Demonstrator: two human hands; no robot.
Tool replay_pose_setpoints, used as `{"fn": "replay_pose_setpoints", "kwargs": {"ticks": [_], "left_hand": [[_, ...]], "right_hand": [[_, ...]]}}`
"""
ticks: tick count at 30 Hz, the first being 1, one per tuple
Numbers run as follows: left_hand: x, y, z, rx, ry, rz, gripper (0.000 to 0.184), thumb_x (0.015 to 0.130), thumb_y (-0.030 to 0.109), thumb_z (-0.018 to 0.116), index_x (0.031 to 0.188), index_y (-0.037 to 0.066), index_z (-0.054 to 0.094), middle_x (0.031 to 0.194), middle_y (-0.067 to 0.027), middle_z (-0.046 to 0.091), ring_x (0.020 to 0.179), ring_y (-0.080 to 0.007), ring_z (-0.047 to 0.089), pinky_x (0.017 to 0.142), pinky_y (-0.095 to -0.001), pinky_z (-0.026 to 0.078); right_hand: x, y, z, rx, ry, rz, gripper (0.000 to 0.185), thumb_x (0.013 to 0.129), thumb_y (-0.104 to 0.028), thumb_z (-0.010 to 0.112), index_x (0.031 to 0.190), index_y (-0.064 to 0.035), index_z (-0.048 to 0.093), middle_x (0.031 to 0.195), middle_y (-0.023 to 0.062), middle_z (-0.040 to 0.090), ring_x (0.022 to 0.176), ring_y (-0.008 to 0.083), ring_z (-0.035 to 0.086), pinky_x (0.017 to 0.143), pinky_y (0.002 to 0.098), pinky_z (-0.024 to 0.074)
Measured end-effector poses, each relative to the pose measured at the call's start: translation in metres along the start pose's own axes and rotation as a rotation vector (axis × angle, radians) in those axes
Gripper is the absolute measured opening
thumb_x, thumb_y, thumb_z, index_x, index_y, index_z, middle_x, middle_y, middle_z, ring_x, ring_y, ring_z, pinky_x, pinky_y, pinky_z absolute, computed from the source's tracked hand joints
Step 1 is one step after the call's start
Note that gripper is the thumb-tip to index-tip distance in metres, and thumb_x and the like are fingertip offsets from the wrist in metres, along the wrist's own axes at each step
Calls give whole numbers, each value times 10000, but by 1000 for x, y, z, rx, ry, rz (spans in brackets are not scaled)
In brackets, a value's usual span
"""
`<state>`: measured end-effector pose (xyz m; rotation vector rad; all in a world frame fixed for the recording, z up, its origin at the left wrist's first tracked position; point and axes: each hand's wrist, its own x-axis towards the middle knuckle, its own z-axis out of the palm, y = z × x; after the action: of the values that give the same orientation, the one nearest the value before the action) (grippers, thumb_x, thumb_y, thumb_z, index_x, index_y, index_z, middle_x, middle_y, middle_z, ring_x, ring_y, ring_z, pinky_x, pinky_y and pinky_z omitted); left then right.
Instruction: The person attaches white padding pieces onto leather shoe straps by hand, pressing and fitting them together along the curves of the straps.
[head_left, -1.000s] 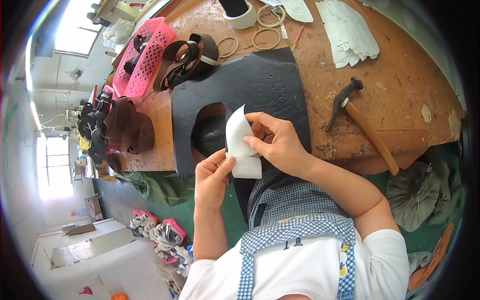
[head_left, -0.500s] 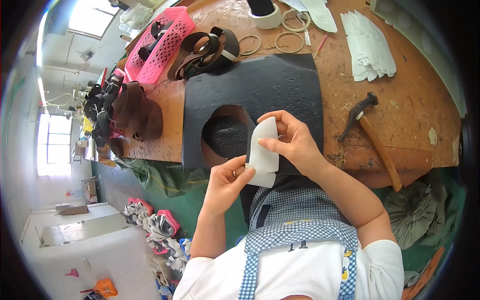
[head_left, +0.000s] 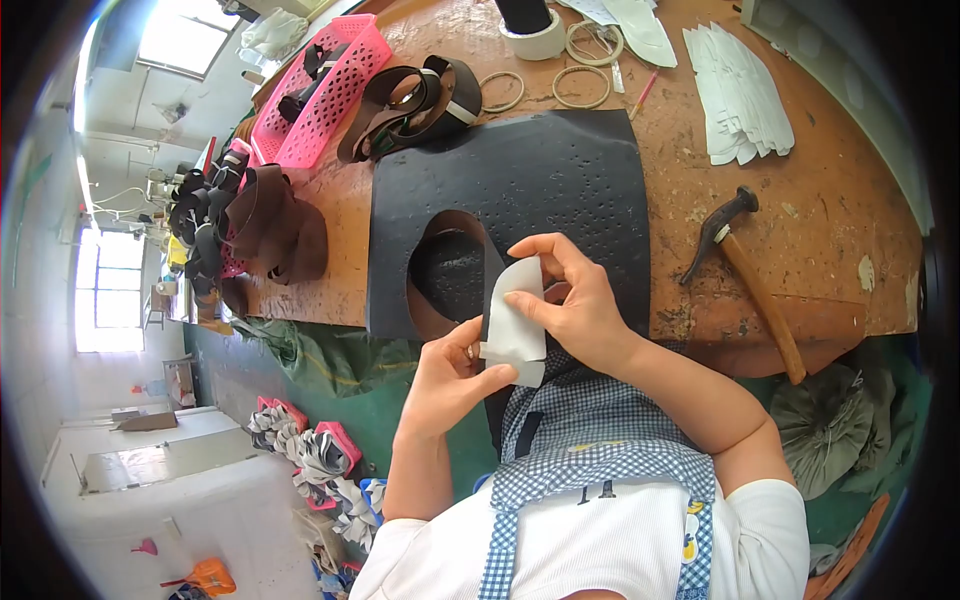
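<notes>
White piece (head_left: 515, 325) is sitting between both hands, just over the near edge of the bench (head_left: 690, 180), with its lower end dangling in front of the checked apron (head_left: 600, 460). Left hand (head_left: 445, 385) is pinching it down low, thumb on the face and fingers tucked behind. Right hand (head_left: 590, 310) is gripping it higher up, thumb pressing on the white face and a finger curling over the top. So yeah, both hands are clamped on the same bit.

A brown band (head_left: 422, 312) is looping out behind it, resting on the black mat (head_left: 560, 160) by the mat's near edge. Can't tell if the white piece is stuck to that band or just being held against it.

Step in hand is looking like lining up the two, at a guess. Any next move is probably calling for a steady pinch at both ends, since the white piece is curving a little.

Around them, a hammer (head_left: 748, 275) is lying to the right, handle poking past the bench's near edge. White cutouts (head_left: 740, 95) are fanning out toward the far right corner, and a pink basket (head_left: 350, 90) is standing toward the far left.
</notes>
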<state>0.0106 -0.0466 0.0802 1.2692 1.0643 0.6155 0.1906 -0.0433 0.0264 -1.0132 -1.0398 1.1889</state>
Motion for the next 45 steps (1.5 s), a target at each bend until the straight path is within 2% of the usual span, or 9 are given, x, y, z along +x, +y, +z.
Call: {"fn": "replay_pose_setpoints", "kwargs": {"ticks": [5,14,22,26,32,33,38,41,45], "left_hand": [[5,-13,-2,2,99,-58,291,922,103,667,1135,-91,627,960,-101,708,811,-110,672,731,-233,542],[5,-13,-6,-121,-1,-24,421,921,129,647,1223,-137,525,990,-237,692,874,-284,715,811,-385,581],[4,-15,-12,-315,-99,-71,431,921,101,640,1260,-124,497,1028,-239,686,917,-290,710,846,-388,568],[-2,-16,-11,-331,-136,-80,404,912,80,661,1242,-109,526,1055,-204,690,928,-244,704,848,-350,559],[-6,-19,-6,-204,-2,-38,335,896,74,696,1170,-83,588,981,-103,699,873,-126,664,784,-257,536],[-7,-19,-3,-156,9,-39,310,899,82,697,1146,-79,602,953,-85,696,840,-111,651,747,-243,524],[-15,-4,2,235,102,-22,200,878,111,729,992,-43,672,774,-17,673,670,-37,563,578,-207,446],[-13,-6,-8,564,170,152,177,833,103,758,931,-24,684,668,-30,637,617,-26,532,544,-214,430],[-1,39,-27,832,54,221,246,778,90,767,962,-42,669,752,-142,672,646,-205,653,604,-305,492]], "right_hand": [[7,0,-2,34,-97,49,427,819,-93,755,1186,-41,542,911,43,685,840,100,645,722,248,506],[17,10,-11,105,-68,98,392,782,-104,786,1113,-23,594,835,40,676,750,85,614,714,242,494],[17,6,-3,-86,-3,-59,367,780,-121,782,1086,-27,602,725,61,656,625,107,610,605,268,505],[21,22,-11,-101,126,92,274,891,-177,707,1085,-25,587,708,20,622,619,70,586,539,203,455],[2,-1,-5,381,-64,557,630,925,-349,676,1326,50,401,936,130,666,876,164,657,629,269,533],[-1,7,0,504,-146,522,718,871,-261,748,1373,64,350,1056,145,645,991,190,632,667,286,548],[11,13,-13,451,40,295,794,730,-6,817,1370,84,357,865,75,636,817,174,662,654,278,550],[10,9,-22,414,114,331,776,729,15,807,1368,69,371,791,47,609,751,177,670,645,268,551],[12,5,-41,49,289,74,657,793,-4,756,1347,18,404,897,96,674,802,192,687,681,270,556]]}}
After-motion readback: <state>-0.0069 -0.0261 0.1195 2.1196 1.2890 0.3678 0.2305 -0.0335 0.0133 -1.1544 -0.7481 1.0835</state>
